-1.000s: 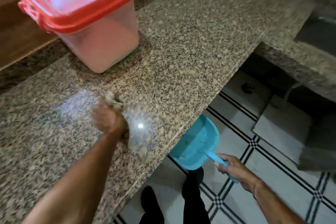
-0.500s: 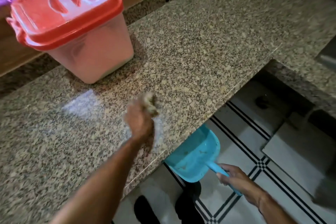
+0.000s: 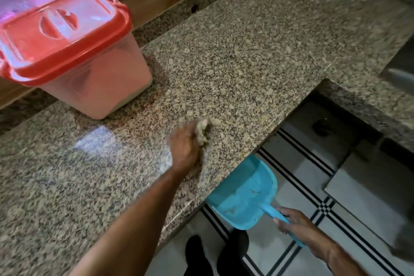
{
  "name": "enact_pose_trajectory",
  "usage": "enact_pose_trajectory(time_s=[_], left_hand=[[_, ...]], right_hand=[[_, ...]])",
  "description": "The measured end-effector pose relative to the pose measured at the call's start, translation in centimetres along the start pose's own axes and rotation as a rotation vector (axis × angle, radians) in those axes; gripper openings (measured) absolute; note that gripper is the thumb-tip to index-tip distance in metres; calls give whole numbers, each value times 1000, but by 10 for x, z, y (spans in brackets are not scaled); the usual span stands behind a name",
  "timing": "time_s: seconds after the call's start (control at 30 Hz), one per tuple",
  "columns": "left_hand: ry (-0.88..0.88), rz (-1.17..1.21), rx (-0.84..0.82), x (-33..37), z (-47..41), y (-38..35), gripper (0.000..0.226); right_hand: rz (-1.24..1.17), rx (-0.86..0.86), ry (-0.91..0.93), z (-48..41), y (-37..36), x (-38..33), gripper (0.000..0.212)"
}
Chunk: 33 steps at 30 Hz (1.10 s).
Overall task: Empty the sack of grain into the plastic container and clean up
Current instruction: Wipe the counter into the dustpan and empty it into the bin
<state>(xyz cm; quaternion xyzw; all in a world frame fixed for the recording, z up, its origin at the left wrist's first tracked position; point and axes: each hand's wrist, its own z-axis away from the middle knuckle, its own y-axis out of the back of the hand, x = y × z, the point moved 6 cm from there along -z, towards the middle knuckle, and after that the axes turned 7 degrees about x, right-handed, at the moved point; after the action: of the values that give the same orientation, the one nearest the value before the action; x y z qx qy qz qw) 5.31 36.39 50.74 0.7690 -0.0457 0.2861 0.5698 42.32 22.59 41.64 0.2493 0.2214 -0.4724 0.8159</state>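
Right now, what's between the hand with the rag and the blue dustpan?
Only granite counter up to its edge separates left hand and dustpan, head view.

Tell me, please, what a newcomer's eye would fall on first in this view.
The pink plastic container with its bright red lid stands out at the back left of the speckled granite counter. Next comes the turquoise dustpan, held by the right grip just below the counter's front edge, while the left grip presses a crumpled beige cloth on the stone above it.

Container (image 3: 89,78) on counter (image 3: 246,51), rear left. My left hand (image 3: 187,148) and cloth (image 3: 202,130) on counter near front edge; dustpan (image 3: 244,195) below edge, right.
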Motion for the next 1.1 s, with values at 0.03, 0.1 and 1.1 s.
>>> enact_pose_trajectory(time_s=[0.03,0.1,1.1], left_hand=[[83,30,85,-13,-10,13,42],[264,37,205,-51,-33,36,39],[-454,43,-235,132,-62,-96,37]], right_hand=[[1,-2,4,-2,5,0,24],[-5,-5,-6,-6,13,1,25],[-137,138,-50,-28,31,-24,24]])
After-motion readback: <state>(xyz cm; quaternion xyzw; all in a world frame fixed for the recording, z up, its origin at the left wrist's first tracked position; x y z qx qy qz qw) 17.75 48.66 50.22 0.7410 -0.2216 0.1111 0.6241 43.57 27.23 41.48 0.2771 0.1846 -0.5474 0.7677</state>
